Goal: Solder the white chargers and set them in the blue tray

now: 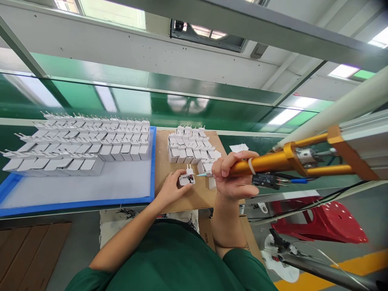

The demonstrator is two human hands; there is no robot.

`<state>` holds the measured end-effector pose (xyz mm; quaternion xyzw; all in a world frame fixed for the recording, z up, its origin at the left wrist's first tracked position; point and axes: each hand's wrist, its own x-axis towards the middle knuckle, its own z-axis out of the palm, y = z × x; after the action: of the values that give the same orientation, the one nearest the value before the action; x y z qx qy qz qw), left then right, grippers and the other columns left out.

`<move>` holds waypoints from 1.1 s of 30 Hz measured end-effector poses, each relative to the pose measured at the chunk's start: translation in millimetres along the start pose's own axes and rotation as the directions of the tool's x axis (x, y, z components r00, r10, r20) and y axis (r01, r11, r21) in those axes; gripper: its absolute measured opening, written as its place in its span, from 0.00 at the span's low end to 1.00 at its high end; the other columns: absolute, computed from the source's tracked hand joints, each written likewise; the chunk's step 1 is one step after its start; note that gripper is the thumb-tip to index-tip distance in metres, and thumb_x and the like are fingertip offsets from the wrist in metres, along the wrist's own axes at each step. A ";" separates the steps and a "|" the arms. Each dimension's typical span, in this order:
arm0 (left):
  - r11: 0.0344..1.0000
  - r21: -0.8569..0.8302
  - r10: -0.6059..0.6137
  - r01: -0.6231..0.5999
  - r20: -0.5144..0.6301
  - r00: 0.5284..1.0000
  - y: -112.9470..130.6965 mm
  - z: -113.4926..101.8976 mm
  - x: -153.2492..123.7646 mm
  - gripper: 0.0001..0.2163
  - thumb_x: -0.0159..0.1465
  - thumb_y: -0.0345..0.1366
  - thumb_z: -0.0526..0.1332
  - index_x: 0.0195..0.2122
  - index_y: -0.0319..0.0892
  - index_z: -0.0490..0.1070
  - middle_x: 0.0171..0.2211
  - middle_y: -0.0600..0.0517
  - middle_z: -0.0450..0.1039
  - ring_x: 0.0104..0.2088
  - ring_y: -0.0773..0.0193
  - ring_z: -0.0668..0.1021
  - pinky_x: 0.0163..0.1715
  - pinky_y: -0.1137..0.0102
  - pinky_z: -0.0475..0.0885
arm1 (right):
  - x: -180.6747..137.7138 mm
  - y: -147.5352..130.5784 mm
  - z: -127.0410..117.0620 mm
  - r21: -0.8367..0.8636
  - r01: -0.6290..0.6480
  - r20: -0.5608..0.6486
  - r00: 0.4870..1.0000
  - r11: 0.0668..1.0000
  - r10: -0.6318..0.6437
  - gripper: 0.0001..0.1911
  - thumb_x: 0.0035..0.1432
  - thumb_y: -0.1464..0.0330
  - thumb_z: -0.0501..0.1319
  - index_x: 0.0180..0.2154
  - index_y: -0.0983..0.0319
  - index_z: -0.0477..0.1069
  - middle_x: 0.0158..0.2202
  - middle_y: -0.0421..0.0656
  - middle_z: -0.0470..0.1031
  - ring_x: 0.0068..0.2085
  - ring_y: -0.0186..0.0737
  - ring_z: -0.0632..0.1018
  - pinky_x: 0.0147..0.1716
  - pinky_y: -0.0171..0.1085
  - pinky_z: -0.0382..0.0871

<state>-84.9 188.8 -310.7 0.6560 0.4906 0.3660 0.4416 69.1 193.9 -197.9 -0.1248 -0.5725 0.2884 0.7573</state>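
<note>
My left hand has its fingers closed round a small white plug charger. The charger's housing is open at the top and shows dark and red parts inside, with a two-pin plug end standing at its far edge. In my right hand is a gold dispensing gun held level, its thin pale blue nozzle pointing left at the charger. Whether the nozzle tip touches the charger, I cannot tell. Beyond my hands stand rows of similar white chargers on a brown cardboard sheet.
A blue-rimmed tray at left carries several rows of white chargers. White paper lies behind my right hand. The gun joins a mounted arm with hanging cables at right. A red stool and metal stand are lower right.
</note>
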 end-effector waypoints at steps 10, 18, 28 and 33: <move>0.991 0.066 0.120 -0.120 0.015 0.993 0.3 20.2 26.1 0.15 0.62 0.30 0.60 0.51 0.44 0.70 0.46 0.49 0.78 0.42 0.58 0.78 0.44 0.65 0.73 | -3.5 0.0 -9.0 0.032 -0.022 -0.004 1.000 0.999 0.023 0.26 0.51 0.44 0.66 0.45 0.52 0.74 0.20 0.31 0.59 0.14 0.28 0.55 0.09 0.33 0.50; 0.869 0.203 0.465 -0.451 -0.024 0.885 -16.3 27.3 23.9 0.14 0.62 0.26 0.57 0.50 0.40 0.69 0.42 0.45 0.75 0.44 0.55 0.73 0.46 0.62 0.71 | -5.2 3.4 -11.8 0.031 -0.026 -0.023 0.999 0.999 0.026 0.26 0.51 0.44 0.66 0.46 0.52 0.74 0.20 0.31 0.60 0.14 0.29 0.57 0.09 0.33 0.52; 0.846 0.314 0.389 -0.431 0.189 0.902 -4.5 7.3 8.3 0.28 0.71 0.36 0.51 0.71 0.44 0.51 0.54 0.43 0.69 0.52 0.51 0.68 0.57 0.54 0.65 | -6.5 4.3 -13.1 -0.014 -0.036 -0.029 0.999 0.999 0.036 0.26 0.51 0.42 0.64 0.45 0.50 0.73 0.19 0.30 0.59 0.14 0.29 0.57 0.10 0.33 0.54; 0.855 0.351 0.316 -0.381 0.228 0.921 0.8 -1.1 2.1 0.23 0.73 0.41 0.52 0.67 0.42 0.60 0.53 0.43 0.74 0.51 0.51 0.70 0.55 0.54 0.65 | -6.8 3.9 -13.2 0.002 -0.038 -0.039 0.999 0.999 0.038 0.26 0.52 0.43 0.65 0.45 0.51 0.73 0.20 0.31 0.60 0.14 0.29 0.57 0.10 0.33 0.54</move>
<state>-85.2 190.9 -309.5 0.8361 0.3882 0.2808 0.2672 79.1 195.0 -209.5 -0.1407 -0.5549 0.3006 0.7629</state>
